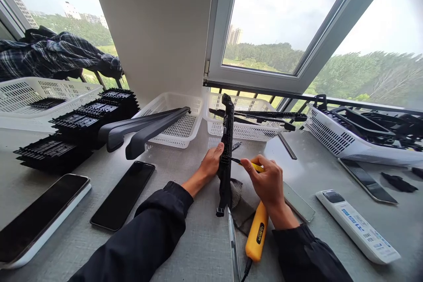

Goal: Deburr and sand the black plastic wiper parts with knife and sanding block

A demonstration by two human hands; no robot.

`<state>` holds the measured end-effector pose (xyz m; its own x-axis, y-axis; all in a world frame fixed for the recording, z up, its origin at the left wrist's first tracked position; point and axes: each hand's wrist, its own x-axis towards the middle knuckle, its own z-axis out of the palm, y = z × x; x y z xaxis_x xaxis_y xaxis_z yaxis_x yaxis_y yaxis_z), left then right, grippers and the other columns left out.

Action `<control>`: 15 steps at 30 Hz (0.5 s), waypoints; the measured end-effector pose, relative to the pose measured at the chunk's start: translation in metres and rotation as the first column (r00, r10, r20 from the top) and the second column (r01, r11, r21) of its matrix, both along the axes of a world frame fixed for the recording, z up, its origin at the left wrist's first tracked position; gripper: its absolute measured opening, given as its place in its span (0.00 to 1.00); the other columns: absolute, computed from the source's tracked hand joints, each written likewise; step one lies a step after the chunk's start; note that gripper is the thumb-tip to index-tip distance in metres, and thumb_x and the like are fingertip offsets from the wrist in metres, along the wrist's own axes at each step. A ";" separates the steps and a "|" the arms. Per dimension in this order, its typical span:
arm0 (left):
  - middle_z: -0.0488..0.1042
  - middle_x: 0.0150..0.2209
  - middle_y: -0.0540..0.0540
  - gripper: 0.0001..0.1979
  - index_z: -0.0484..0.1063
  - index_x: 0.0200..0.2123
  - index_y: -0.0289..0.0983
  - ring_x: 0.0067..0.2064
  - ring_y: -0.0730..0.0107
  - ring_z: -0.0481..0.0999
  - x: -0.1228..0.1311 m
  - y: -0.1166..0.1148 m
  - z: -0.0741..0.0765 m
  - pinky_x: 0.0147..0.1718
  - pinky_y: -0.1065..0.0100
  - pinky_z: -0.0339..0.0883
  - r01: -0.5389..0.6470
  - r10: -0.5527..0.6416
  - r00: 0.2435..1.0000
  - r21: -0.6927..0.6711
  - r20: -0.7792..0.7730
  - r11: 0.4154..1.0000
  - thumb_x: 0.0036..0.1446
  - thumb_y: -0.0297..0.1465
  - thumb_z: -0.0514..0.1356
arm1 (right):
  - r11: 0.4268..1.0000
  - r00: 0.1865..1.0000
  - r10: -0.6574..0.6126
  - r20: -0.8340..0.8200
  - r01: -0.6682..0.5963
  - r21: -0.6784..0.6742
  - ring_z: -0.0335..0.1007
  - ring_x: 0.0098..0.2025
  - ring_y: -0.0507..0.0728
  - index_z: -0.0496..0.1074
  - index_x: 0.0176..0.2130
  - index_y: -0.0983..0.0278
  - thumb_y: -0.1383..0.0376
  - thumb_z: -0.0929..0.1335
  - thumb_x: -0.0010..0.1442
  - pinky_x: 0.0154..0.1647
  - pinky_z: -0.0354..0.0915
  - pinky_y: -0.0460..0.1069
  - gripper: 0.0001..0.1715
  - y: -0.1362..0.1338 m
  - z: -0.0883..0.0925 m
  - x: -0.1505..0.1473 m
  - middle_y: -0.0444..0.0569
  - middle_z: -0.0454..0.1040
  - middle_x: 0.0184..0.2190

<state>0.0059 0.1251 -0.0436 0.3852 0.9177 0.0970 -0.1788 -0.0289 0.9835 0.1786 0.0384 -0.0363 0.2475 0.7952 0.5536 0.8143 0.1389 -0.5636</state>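
Observation:
My left hand grips a long black plastic strip near its middle, thumb on the near face. The ribbed strip stands on end, running from the back baskets down towards me. In my right hand is a slim yellow-handled tool; its thin dark tip meets the strip's right edge beside my left thumb. The tool's exact kind cannot be made out. Below my right hand lies a corded yellow tool body, next to a crumpled grey cloth.
Behind the strip, white baskets hold black parts. Curved black handles jut from the left one. Stacked black grid panels stand left. Phones and a white power strip lie on the grey table.

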 end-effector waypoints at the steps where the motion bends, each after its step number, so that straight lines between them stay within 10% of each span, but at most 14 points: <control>1: 0.59 0.21 0.54 0.39 0.59 0.22 0.42 0.24 0.73 0.56 0.000 0.000 0.000 0.24 0.67 0.51 0.013 -0.013 1.000 0.006 -0.006 1.000 0.48 0.74 0.55 | 1.000 1.000 0.002 -0.004 -0.002 0.002 0.63 0.29 0.57 0.71 0.26 0.59 0.32 0.65 0.66 0.38 0.56 0.51 0.37 0.000 0.000 -0.001 0.45 0.76 0.24; 15: 0.61 0.19 0.53 0.36 0.61 0.21 0.42 0.21 0.73 0.57 0.002 0.000 -0.003 0.21 0.67 0.50 0.022 -0.021 1.000 -0.031 0.013 0.999 0.53 0.70 0.57 | 1.000 0.999 0.027 0.022 -0.027 -0.001 0.61 0.26 0.56 0.68 0.24 0.59 0.33 0.66 0.66 0.36 0.55 0.50 0.38 0.000 0.002 -0.002 0.43 0.73 0.22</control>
<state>0.0084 0.1251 -0.0468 0.4038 0.9119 0.0729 -0.1911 0.0061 0.9816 0.1764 0.0382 -0.0347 0.2139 0.8015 0.5584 0.8224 0.1607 -0.5457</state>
